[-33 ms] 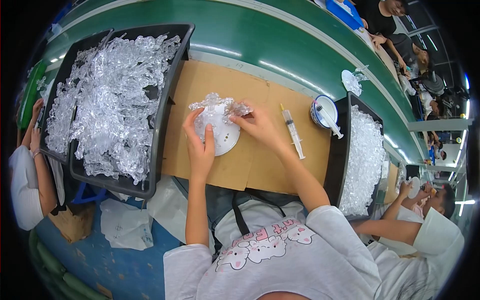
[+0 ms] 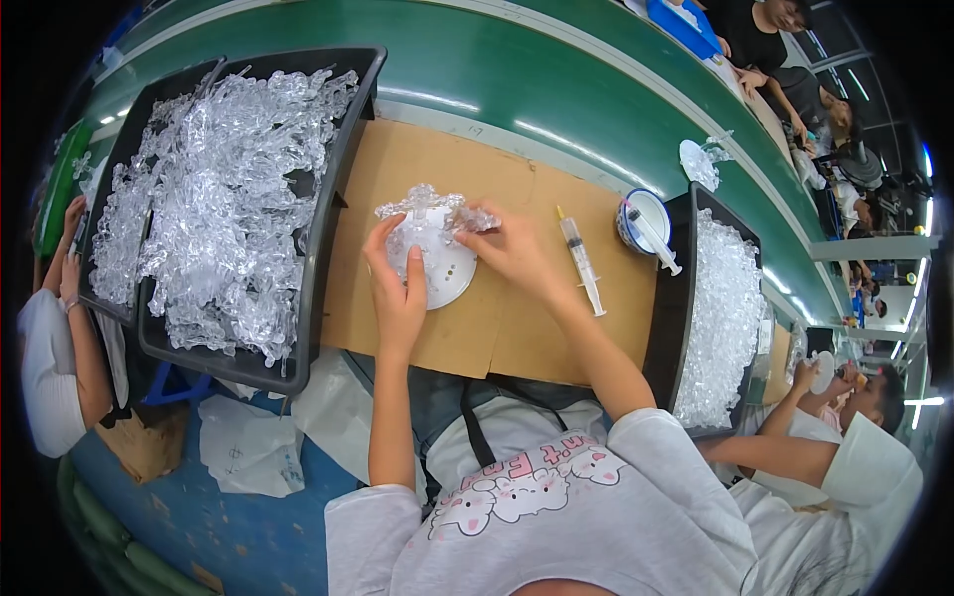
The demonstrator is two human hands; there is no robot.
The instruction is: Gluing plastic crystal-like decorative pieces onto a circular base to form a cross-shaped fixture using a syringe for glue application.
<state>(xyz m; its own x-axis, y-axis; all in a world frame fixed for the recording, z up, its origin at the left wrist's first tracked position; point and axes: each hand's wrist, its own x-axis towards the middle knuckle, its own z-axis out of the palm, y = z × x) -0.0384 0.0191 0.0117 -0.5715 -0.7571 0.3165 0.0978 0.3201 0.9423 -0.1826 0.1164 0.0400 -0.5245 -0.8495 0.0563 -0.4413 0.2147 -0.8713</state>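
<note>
White disc: lies at the clock's centre (image 2: 444, 266), on the cardboard, 12 pointing away from the person; small holes show near its 3 o'clock edge.
Clear cluster: spiky, see-through plastic (image 2: 421, 198) along the disc's 11 to 12 o'clock edge.
Left hand: at 9 o'clock (image 2: 397, 285), thumb over the disc, fingers bent about its edge and the plastic there; cannot tell which of them this grip clamps.
Right hand: at 2 to 3 o'clock (image 2: 510, 248), grip pinched on a clear piece (image 2: 481, 218) over the disc's 1 to 2 o'clock edge.
Cardboard: brown sheet (image 2: 517, 343) beneath disc and hands, with the green desk (image 2: 437, 50) beyond at 12.
Syringe: at 3 o'clock (image 2: 582, 263), lying on the cardboard, yellowish tip toward 11.
Bowl: blue-and-white (image 2: 624, 238), between 2 and 3, a second syringe (image 2: 654, 236) leaning out toward 4.
Large black bin: between 9 and 10 (image 2: 331, 199), heaped with clear plastic parts (image 2: 234, 199).
Smaller black bin: between 3 and 4 (image 2: 669, 323), filled with similar parts (image 2: 717, 313).
Spare disc: white (image 2: 696, 165), at 2, near that bin.
</note>
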